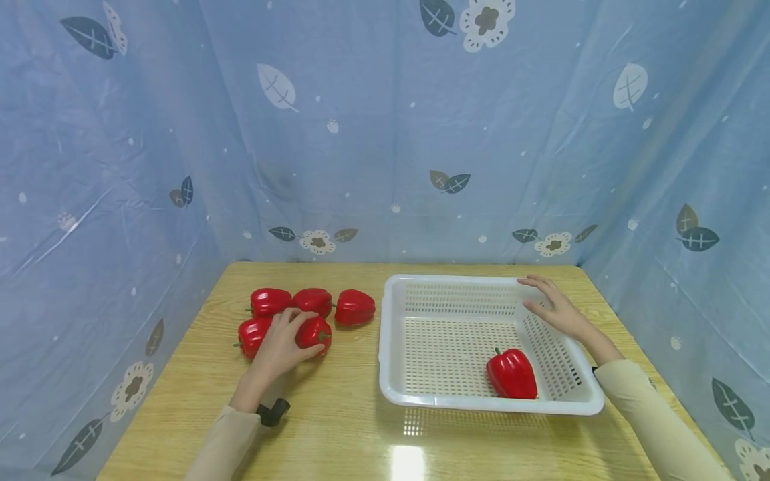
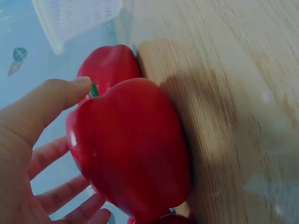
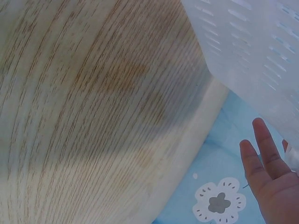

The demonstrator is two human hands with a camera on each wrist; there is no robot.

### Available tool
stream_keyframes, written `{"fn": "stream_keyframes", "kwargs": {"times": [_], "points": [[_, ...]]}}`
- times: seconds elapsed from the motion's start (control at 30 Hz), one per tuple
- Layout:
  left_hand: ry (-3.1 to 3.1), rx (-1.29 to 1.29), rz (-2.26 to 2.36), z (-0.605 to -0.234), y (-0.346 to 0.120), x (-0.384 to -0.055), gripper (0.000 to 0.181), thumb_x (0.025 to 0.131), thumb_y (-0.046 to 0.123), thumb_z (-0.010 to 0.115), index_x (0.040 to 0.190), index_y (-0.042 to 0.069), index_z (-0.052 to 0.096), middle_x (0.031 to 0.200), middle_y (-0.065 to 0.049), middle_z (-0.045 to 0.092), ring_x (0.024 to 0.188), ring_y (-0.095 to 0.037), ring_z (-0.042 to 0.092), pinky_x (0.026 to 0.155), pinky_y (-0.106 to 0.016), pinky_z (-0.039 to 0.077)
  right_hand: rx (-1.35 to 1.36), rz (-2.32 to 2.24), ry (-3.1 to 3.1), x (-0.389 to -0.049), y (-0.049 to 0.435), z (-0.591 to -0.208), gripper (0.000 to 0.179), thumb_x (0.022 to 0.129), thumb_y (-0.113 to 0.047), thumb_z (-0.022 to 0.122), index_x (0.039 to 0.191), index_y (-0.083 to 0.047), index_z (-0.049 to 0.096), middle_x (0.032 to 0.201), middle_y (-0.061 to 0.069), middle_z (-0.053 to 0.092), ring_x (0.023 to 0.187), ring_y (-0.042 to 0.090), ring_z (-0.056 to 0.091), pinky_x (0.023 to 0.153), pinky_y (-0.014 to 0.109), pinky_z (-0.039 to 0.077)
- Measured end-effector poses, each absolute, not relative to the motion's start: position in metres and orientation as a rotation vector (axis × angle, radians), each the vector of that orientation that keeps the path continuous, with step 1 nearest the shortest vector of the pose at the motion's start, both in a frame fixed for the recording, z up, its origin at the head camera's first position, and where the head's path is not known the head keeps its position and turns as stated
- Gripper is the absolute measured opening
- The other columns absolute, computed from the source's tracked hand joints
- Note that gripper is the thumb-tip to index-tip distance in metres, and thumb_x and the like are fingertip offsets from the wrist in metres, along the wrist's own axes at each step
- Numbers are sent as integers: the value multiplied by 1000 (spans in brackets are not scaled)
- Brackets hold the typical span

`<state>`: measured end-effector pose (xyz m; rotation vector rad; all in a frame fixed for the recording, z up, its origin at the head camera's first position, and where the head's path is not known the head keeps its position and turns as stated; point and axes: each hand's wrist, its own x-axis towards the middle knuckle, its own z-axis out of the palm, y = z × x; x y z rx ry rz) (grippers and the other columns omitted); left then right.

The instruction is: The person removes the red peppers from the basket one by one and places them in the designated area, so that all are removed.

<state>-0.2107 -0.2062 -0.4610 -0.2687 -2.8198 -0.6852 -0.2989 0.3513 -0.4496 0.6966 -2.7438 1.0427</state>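
Observation:
My left hand (image 1: 284, 342) is over a red bell pepper (image 1: 314, 334) in the near row on the table. In the left wrist view its thumb is by the green stem of this bell pepper (image 2: 133, 144), and its spread fingers reach along the pepper's side. My right hand (image 1: 559, 312) is at the right end of a white plastic basket (image 1: 490, 403), fingers extended around the far right rim. The right wrist view has these fingers (image 3: 268, 149) beside the basket's slotted wall (image 3: 247, 51). One red bell pepper (image 1: 512, 374) lies inside the basket, near its front right.
Left of the basket, several more bell peppers (image 1: 355, 307) lie close together, one of them (image 1: 252, 335) partly behind my left hand. Blue patterned cloth (image 1: 373, 147) hangs behind and on both sides of the wooden table (image 1: 337, 427).

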Motion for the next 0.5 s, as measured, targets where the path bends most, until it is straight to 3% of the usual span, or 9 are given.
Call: {"fn": "stream_keyframes", "kwargs": {"times": [0.5], "points": [[-2816, -327, -740, -454, -197, -221, 65, 66, 34, 82, 123, 19, 55, 121, -7, 48, 113, -28, 42, 86, -54, 47, 695, 1037, -2746, -299, 350, -449, 50, 90, -18, 60, 136, -8, 42, 144, 23, 27, 129, 48, 23, 90, 75, 22]]}}
